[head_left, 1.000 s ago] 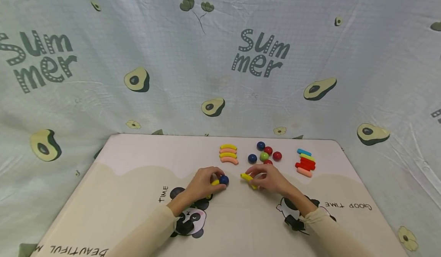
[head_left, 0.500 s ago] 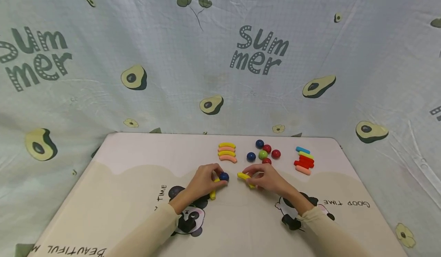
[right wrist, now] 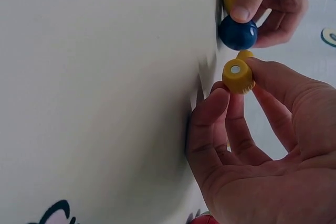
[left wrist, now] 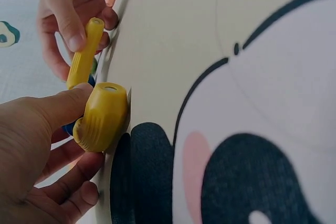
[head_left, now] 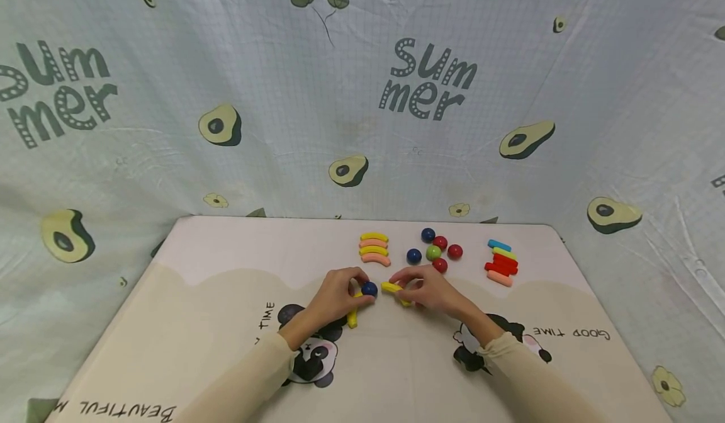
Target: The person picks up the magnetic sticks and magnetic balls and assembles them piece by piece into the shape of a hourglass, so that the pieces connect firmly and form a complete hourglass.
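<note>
Yellow sticks (left wrist: 106,114), two held, three blue balls (head_left: 369,289)

1. Here's the blue ball (right wrist: 238,35), glossy and smooth, a highlight on it.
2. We've got a ridged yellow stick (left wrist: 106,119), plastic by its look, with a satin sheen.
3. On the end of the other yellow stick (right wrist: 239,83) we spot a shiny, metallic-looking disc (right wrist: 235,69).
4. We see a smooth-looking, matt worktop (head_left: 391,366).
5. Behind, we find a creased backdrop sheet (head_left: 272,64), fabric-like, faintly gridded.
6. And those sleeves (head_left: 243,376)? Matt cloth.
</note>
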Tool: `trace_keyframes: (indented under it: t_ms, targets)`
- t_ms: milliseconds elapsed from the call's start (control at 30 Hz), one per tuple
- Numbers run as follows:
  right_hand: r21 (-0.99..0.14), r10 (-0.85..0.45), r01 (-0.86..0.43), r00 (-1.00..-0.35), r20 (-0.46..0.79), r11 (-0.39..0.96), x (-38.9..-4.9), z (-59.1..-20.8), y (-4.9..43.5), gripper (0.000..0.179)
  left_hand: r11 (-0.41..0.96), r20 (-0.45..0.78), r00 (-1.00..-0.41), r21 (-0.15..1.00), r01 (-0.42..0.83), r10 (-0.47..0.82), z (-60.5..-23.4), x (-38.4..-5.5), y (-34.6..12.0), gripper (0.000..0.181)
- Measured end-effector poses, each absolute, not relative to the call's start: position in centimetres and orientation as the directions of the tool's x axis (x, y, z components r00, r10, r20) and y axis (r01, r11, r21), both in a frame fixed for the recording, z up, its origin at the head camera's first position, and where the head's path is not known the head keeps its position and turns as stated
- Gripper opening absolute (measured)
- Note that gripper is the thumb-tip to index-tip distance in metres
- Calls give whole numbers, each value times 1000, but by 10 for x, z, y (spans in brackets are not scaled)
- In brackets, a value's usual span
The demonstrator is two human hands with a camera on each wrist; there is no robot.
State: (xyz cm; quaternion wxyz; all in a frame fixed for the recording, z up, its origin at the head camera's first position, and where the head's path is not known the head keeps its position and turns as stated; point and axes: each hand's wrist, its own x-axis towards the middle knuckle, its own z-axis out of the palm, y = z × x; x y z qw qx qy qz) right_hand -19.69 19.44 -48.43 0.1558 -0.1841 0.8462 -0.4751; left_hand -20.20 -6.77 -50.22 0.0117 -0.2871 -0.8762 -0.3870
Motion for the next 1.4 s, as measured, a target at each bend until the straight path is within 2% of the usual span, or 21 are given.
trace_keyframes:
  t_ms: [900,1400]
  targets:
    - [-823,-465,-226,-884,-52,522,-195,-482,191,25,526,207,-834,691,495,512,-500,-203,-65,30]
    - [-781,-427,-245,-904,-31,575,-194,-486,187,22,522,235,-806,657,544,543,-498,-203,-65,31]
